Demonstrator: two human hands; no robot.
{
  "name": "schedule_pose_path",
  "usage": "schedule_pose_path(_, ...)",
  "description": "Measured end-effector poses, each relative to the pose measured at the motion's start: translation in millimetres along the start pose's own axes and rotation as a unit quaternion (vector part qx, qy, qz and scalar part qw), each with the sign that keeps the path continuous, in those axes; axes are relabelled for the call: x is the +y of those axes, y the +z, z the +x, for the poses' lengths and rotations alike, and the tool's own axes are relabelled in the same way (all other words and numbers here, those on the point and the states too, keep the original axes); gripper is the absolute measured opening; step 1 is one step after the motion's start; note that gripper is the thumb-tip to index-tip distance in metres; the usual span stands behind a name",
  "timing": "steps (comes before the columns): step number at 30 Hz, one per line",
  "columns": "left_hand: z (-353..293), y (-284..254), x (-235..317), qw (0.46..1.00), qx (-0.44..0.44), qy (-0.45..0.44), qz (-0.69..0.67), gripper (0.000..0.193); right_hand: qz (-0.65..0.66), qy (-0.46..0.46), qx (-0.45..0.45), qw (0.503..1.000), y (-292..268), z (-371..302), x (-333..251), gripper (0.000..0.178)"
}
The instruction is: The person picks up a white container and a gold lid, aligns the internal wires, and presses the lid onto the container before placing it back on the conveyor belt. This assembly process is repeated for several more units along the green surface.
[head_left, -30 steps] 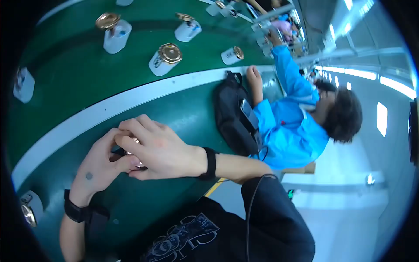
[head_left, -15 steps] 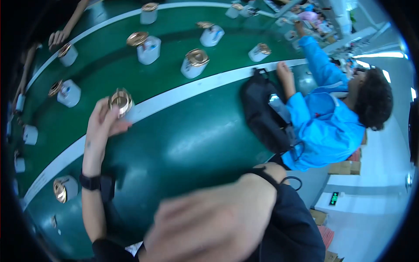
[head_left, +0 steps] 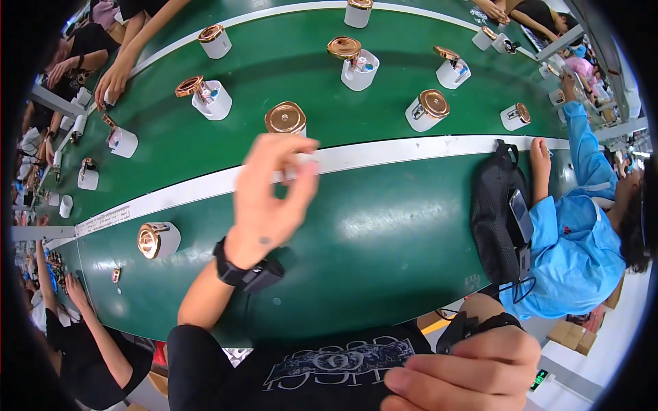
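My left hand is over the white edge strip of the belt, its fingers curved and the thumb apart from them. Just beyond it stands a white canister with a gold lid, its lower part hidden by the fingers. Whether the fingertips touch it I cannot tell. Low on the right, close to my body, my right hand is closed with bent fingers. Its palm is hidden. Another gold-lidded canister lies on the table left of my left forearm, with a small gold piece near it.
Several white canisters, some with lids tipped up such as this open canister, stand on the green belt. A black bag rests on the table at right, beside a person in blue. Other people's arms reach in at the far left.
The view has turned leftward, so things appear farther right. The canister by my left hand now shows its lid top, and fewer fingers cover it. My right hand has shifted right and is less blurred.
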State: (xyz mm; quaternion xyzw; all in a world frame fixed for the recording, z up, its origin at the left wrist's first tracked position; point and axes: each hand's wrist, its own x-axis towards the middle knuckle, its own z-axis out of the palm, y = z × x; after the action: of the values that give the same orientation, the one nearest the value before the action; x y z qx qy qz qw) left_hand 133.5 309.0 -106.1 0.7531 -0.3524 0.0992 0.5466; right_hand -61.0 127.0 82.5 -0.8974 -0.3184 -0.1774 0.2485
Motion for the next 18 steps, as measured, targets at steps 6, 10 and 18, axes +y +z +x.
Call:
schedule_pose_path(6, 57, 106, -19, 0.989, -0.058, -0.060, -0.121, 0.044, -0.080, -0.123, 0.170, 0.974, 12, -21, 15, 0.020)
schedule_pose_path(10, 88, 139, -65, 0.991, 0.101, -0.090, 0.014, 0.063, 0.274, -0.194, 0.178, 0.925, -20, -101, 59, 0.022)
schedule_pose_path(18, 123, 142, -97, 0.979, 0.115, -0.151, 0.077, 0.070, -0.164, 0.430, 0.225, 0.859, 53, -69, 344, 0.071)
